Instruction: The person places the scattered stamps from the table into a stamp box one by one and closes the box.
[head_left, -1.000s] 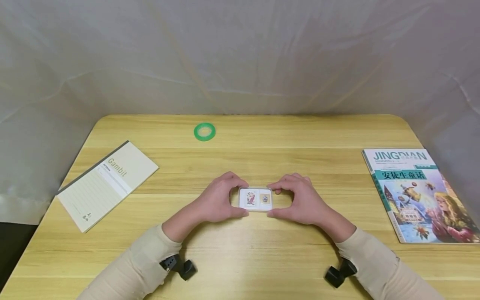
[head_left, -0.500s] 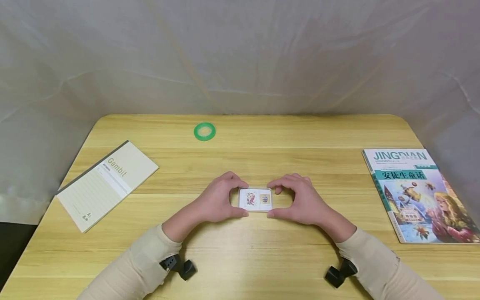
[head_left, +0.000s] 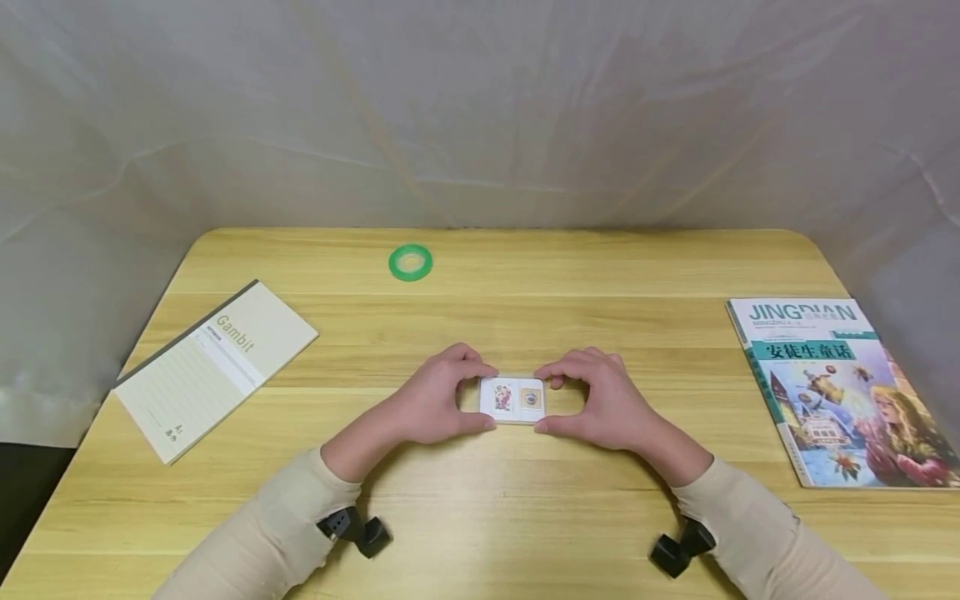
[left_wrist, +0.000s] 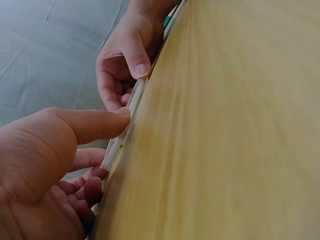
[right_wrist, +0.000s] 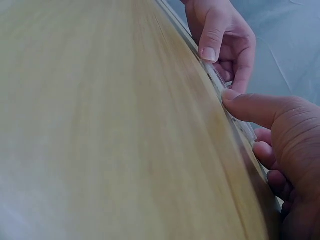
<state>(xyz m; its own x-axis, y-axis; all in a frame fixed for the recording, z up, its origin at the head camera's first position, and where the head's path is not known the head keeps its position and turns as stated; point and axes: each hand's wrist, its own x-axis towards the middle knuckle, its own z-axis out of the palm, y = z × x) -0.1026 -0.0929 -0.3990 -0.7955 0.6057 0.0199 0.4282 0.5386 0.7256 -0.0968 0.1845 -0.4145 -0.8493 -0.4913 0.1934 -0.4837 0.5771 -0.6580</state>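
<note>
A small flat white case (head_left: pixel 513 400) with a clear rim and two little pictures on its face lies at the middle of the wooden table. My left hand (head_left: pixel 435 398) pinches its left end, thumb at the near edge and forefinger at the far corner. At the opposite end my right hand (head_left: pixel 603 402) pinches it the same way. Seen edge-on in the left wrist view, the case (left_wrist: pixel 116 148) is thin and sits at or just above the tabletop; I cannot tell which. The right wrist view shows the thumb (right_wrist: pixel 245 106) against its edge.
A notebook (head_left: pixel 217 371) marked Gambit lies slanted at the left. Toward the back is a green ring-shaped roll of tape (head_left: pixel 411 262). An illustrated book (head_left: pixel 843 392) lies by the right edge. Grey sheeting (head_left: pixel 480 117) hangs behind the table (head_left: pixel 510 517).
</note>
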